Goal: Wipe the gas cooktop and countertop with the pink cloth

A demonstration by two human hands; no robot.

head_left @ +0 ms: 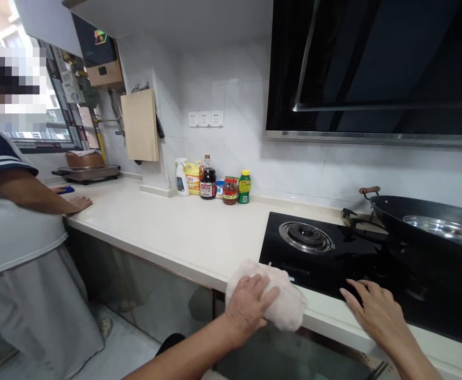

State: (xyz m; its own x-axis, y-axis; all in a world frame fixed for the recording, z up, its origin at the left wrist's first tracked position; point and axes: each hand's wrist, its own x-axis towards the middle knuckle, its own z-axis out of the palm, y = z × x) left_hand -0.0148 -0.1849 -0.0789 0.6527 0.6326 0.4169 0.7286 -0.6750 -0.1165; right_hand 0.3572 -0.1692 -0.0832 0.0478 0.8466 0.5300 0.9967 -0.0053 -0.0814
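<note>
My left hand (248,306) presses on a pale pink cloth (288,306), with its fingers curled over the folds. The cloth lies across the counter's front edge, by the near left corner of the black glass cooktop (318,269), and part of it hangs over the edge. My right hand (379,311) is open, its fingers loosely bent above the cooktop's front edge; whether the fingertips touch the glass I cannot tell. Behind it, at the right, a large black wok (389,211) with a shiny metal piece (444,229) inside stands over the cooktop. An uncovered burner (305,236) shows at the left.
Several bottles, among them a dark sauce bottle (207,182) and a white spray bottle (181,179), stand against the wall. A cutting board (139,125) hangs left of them. The range hood (373,74) juts out overhead. Another person (20,211) leans on the white counter (167,227).
</note>
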